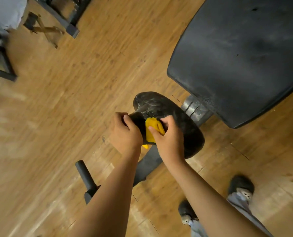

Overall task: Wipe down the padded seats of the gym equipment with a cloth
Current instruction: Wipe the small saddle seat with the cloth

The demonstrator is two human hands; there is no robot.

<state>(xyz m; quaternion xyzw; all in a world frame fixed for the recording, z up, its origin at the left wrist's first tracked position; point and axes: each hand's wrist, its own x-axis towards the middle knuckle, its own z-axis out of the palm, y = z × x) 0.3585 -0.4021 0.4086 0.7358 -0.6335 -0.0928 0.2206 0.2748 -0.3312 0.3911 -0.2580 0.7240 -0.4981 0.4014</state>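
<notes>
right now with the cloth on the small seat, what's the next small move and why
Probably push the right hand with the yellow cloth forward across the small seat, onto the whitish dusty smears just beyond the cloth, which look unwiped. The left hand grips the seat's edge, so it seems steadied for that stroke.

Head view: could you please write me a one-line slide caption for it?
Right hand holds a yellow cloth on the dusty small seat pad while the left hand grips its narrow end.
</notes>
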